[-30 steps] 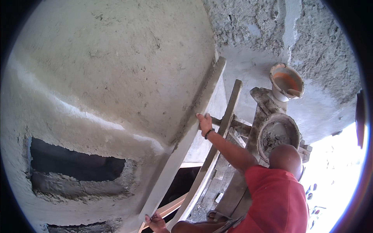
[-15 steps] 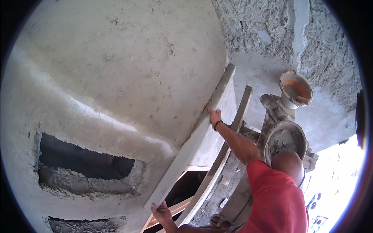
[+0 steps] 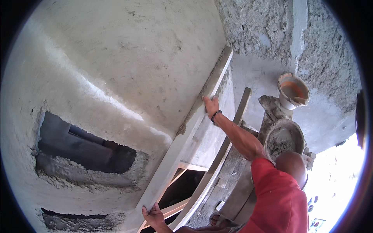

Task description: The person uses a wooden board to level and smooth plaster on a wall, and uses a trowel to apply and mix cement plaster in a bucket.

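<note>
A long, straight, pale board (image 3: pixel 167 167) lies slantwise along the edge of the plastered wall. My right hand (image 3: pixel 211 105), with a dark bead bracelet at the wrist, grips its upper stretch, thumb on the face and fingers toward the edge. Close to the board's lower end, my left hand (image 3: pixel 154 214) is closed round the side, its fingertips partly hidden. Wet mortar (image 3: pixel 182 128) clings to the board's wall-side edge between the hands. A second long board (image 3: pixel 223 152) runs roughly parallel to the right, apart from both hands.
Right of the boards, a round basin of mortar (image 3: pixel 298 132) and a bucket (image 3: pixel 288 103) stand near rough planks. The plastered wall (image 3: pixel 147 66) has a ragged rectangular opening (image 3: pixel 93 147). Wooden strips (image 3: pixel 175 209) cross a dark gap between the boards.
The held board and both hands have shifted upward in the picture, and the board's far end reaches higher. The wall opening also sits higher in view. Both hands keep their grip.
</note>
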### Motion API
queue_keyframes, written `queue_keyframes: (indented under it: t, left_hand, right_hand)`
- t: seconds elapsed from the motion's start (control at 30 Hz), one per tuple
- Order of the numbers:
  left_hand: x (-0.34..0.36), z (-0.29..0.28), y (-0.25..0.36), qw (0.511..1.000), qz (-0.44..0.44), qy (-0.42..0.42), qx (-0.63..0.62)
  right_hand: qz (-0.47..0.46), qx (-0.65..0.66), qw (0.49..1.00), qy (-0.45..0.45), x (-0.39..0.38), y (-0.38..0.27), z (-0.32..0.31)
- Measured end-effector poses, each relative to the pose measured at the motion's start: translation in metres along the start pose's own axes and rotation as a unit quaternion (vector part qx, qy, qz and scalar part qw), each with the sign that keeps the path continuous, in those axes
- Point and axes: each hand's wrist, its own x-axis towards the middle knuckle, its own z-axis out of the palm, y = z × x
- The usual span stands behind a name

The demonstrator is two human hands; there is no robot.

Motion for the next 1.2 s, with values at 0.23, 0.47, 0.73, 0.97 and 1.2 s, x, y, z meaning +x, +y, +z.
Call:
queue_keyframes:
  t: [0.23,0.47,0.73,0.97,1.2]
  left_hand:
    - [0.002,-0.008,0.011,0.999,-0.012,-0.039,-0.01]
    - [-0.004,-0.021,0.017,0.999,-0.033,-0.023,-0.03]
    - [-0.004,-0.022,0.005,0.995,-0.013,-0.068,-0.074]
    - [0.019,-0.042,-0.01,0.994,-0.057,-0.054,-0.073]
    - [0.013,-0.034,-0.01,0.999,-0.016,-0.033,-0.021]
  right_hand:
    - [-0.098,-0.093,0.991,-0.005,-0.016,-0.05,0.015]
    - [-0.154,-0.139,0.978,-0.019,-0.057,-0.096,0.038]
    - [-0.132,-0.061,0.989,-0.011,-0.054,-0.082,0.031]
    - [-0.04,0.024,0.993,-0.104,-0.017,-0.02,0.001]
    - [0.044,0.064,0.995,-0.065,-0.022,0.011,-0.01]
